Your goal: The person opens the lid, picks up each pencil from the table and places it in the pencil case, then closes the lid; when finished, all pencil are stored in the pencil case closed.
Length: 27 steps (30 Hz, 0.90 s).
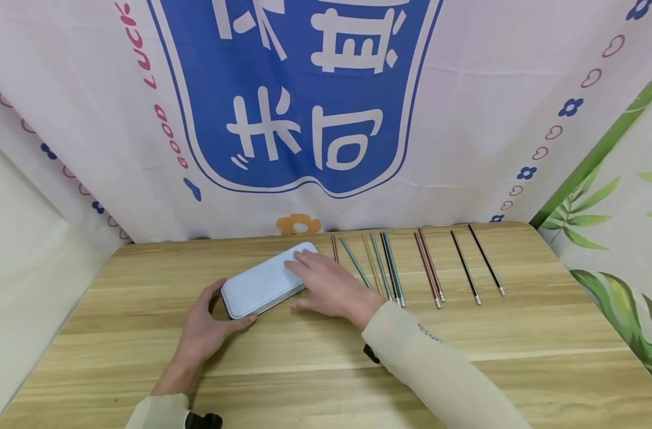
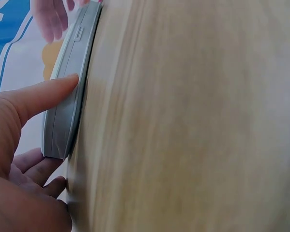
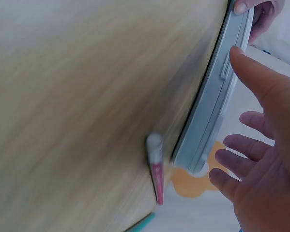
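Observation:
A light blue pencil case (image 1: 267, 280) with its lid down lies slanted on the table. My left hand (image 1: 205, 328) holds its left end, the thumb on the front side and the other fingers around the end and back. My right hand (image 1: 328, 286) hovers at the right end with fingers spread and relaxed. In the right wrist view, the right thumb (image 3: 256, 75) is right by the latch (image 3: 226, 65) on the front side, and the palm holds nothing. Just right of the case, a red pencil (image 3: 157, 179) lies partly hidden behind the right hand in the head view.
Several pencils lie right of the case: a mixed group with a teal pencil (image 1: 354, 262) and a yellow pencil (image 1: 376, 265), then two red pencils (image 1: 427, 268) and two black pencils (image 1: 465, 268). A printed cloth (image 1: 465, 149) hangs behind the wooden table (image 1: 304, 381).

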Tool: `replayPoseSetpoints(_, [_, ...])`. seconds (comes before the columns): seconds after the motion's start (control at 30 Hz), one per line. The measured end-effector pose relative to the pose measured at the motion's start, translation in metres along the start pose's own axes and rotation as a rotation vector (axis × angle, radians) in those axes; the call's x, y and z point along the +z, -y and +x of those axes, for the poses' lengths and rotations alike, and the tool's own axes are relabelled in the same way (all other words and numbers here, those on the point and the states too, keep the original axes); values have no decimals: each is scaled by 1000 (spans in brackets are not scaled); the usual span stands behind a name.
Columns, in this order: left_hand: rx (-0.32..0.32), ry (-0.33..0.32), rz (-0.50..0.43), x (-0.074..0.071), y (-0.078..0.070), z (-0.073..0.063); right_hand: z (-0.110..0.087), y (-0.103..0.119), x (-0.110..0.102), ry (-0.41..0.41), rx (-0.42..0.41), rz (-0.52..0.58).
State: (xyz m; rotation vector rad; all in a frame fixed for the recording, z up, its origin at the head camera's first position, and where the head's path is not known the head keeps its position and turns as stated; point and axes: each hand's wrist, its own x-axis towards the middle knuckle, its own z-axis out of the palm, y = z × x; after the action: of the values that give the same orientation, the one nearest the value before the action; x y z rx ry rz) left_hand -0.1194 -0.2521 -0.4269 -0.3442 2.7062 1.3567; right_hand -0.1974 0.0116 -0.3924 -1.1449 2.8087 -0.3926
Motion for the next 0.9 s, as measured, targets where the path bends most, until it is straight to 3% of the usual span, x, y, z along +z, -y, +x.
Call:
replayPoseSetpoints(0.37, [11,6,-3,0,3,-1,17,12,7,8,-21,-32])
replayPoseSetpoints(0.6, [18,7,-1,0,4,1,24,18,7,74,-22,-145])
replayPoseSetpoints(0.9, [26,22,26,0,2,0,30,22,9,52,-48,-250])
